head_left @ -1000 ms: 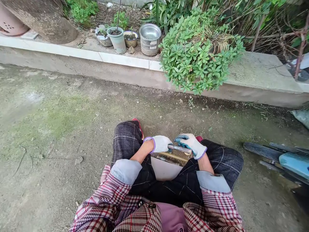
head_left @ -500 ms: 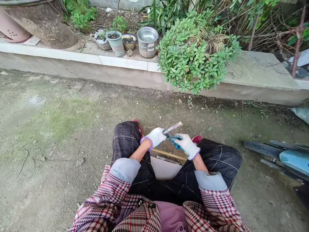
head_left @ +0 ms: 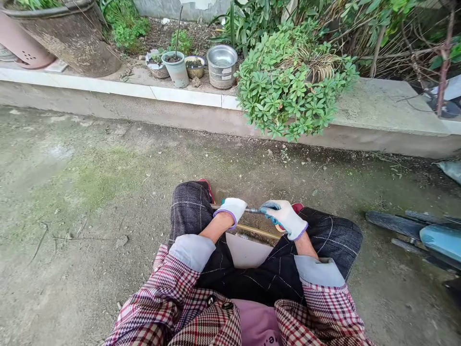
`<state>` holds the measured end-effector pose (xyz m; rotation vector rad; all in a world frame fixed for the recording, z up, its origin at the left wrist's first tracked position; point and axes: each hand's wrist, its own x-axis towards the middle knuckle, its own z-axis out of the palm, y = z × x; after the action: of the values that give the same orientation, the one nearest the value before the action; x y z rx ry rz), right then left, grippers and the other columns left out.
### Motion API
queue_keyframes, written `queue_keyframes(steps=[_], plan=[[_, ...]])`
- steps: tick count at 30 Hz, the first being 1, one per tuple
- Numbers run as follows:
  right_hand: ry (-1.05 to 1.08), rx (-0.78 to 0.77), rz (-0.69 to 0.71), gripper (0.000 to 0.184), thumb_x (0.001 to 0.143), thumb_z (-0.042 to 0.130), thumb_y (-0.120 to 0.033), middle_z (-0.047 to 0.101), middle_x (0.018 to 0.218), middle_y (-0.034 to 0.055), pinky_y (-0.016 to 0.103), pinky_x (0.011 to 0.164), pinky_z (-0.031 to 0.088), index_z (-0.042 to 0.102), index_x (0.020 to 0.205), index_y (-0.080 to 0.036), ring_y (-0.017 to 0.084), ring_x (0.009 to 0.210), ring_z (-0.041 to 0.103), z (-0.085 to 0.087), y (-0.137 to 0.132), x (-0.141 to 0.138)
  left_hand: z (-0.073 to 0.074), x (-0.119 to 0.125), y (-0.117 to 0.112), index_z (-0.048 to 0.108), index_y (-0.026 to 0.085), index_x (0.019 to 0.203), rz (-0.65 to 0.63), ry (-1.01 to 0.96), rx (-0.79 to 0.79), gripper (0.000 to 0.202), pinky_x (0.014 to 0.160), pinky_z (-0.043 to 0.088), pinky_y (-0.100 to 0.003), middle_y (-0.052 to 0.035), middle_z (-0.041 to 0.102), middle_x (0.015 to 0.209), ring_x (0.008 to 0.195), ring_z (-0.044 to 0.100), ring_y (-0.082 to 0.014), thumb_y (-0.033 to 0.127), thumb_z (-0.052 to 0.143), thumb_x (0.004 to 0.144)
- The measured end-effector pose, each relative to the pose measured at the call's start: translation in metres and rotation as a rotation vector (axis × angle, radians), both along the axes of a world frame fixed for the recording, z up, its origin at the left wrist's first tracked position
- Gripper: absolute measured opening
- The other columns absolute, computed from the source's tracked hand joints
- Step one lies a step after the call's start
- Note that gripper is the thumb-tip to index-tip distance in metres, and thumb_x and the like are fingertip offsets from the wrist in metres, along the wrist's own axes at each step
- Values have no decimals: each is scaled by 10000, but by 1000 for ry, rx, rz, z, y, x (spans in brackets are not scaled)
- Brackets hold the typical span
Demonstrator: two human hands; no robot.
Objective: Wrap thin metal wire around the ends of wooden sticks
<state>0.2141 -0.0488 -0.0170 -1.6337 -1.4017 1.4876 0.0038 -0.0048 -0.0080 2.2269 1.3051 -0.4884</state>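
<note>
Between my knees, both of my gloved hands hold a slim grey metal-looking rod (head_left: 253, 210), lying nearly level. My left hand (head_left: 232, 207), in a white glove with blue-green fingers, is closed round its left part; a short end pokes out toward my left knee. My right hand (head_left: 283, 216) grips the right end, fingers curled, with that tip hidden in the glove. Just below the hands, a brass-coloured bar (head_left: 260, 232) crosses over a white board (head_left: 248, 252) between my legs. Small items beside the bar are too small to name.
A low ledge (head_left: 118, 90) runs ahead, bearing a potted stem (head_left: 176, 72), a metal pot (head_left: 222, 72) and a large planter (head_left: 72, 43). A leafy bush (head_left: 295, 91) overhangs it. To the right, a blue and black object (head_left: 437, 238) stands on the concrete ground (head_left: 90, 192).
The rod has turned from slanting up to the right to nearly level. My left hand has rolled over it, and my right hand, slightly farther right, has closed on its right end.
</note>
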Motion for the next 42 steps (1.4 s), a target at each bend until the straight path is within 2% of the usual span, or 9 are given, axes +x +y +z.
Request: queue_keyframes(steps=[3, 6, 12, 15, 17, 22, 29, 35, 42], plan=[[-25, 39, -49, 271, 710, 724, -428, 721, 749, 43, 271, 588, 464, 777, 783, -172, 167, 662, 595, -4, 6, 6, -1, 4, -4, 775, 135, 1122, -108, -25, -19, 324, 974, 576, -453, -201, 774, 1107, 1122, 742, -334, 96, 501, 954], [-52, 41, -107, 304, 701, 707, -454, 713, 733, 47, 280, 573, 450, 765, 788, -169, 178, 657, 592, -10, 11, 8, 1, 7, -5, 781, 187, 1091, -185, -70, -39, 311, 933, 585, -414, -150, 791, 1036, 1057, 760, -308, 117, 516, 946], [-59, 7, -163, 398, 635, 703, -534, 707, 740, 63, 299, 546, 447, 736, 806, -176, 184, 619, 587, -14, 20, 13, 11, 8, -2, 778, 245, 1035, -211, -193, -32, 273, 816, 558, -308, -74, 795, 972, 940, 762, -253, 266, 514, 968], [-39, -3, -141, 374, 609, 701, -543, 710, 753, 66, 301, 537, 453, 710, 762, -202, 184, 617, 587, -14, 20, 12, 16, 6, 2, 779, 233, 1023, -145, -307, -61, 262, 760, 520, -264, -54, 792, 939, 862, 742, -215, 288, 535, 945], [-38, -20, -124, 334, 619, 697, -523, 676, 679, 46, 288, 491, 419, 690, 725, -207, 164, 555, 541, -15, 18, 7, 18, 4, 6, 776, 228, 1039, -42, -351, -72, 263, 739, 505, -248, -42, 790, 928, 824, 724, -194, 292, 544, 932], [-45, -73, -57, 328, 697, 677, -508, 638, 610, 13, 256, 438, 370, 711, 737, -183, 123, 476, 475, -19, 11, -12, 18, -2, 14, 766, 242, 1097, 224, -257, -20, 300, 779, 525, -263, -62, 795, 1018, 920, 742, -217, 310, 504, 965], [-24, -75, 80, 264, 746, 688, -453, 631, 616, -16, 240, 441, 377, 692, 730, -189, 109, 476, 486, -6, -2, -26, 9, -3, 12, 733, 225, 1184, 250, -132, 52, 332, 911, 559, -318, -110, 782, 1128, 1055, 745, -252, 277, 456, 1009], [-7, -61, 155, 247, 751, 720, -428, 670, 657, -2, 248, 481, 425, 723, 756, -181, 125, 517, 538, 3, -7, -22, 5, -5, 7, 733, 173, 1195, 179, -2, 59, 363, 921, 581, -397, -165, 773, 1103, 1088, 748, -303, 157, 429, 997], [-38, 12, 18, 297, 745, 695, -452, 673, 689, 17, 253, 503, 405, 762, 803, -169, 135, 563, 532, -4, 2, 3, -4, 1, -3, 772, 182, 1127, -81, -34, -13, 308, 960, 577, -415, -163, 778, 1098, 1104, 744, -308, 139, 519, 957]])
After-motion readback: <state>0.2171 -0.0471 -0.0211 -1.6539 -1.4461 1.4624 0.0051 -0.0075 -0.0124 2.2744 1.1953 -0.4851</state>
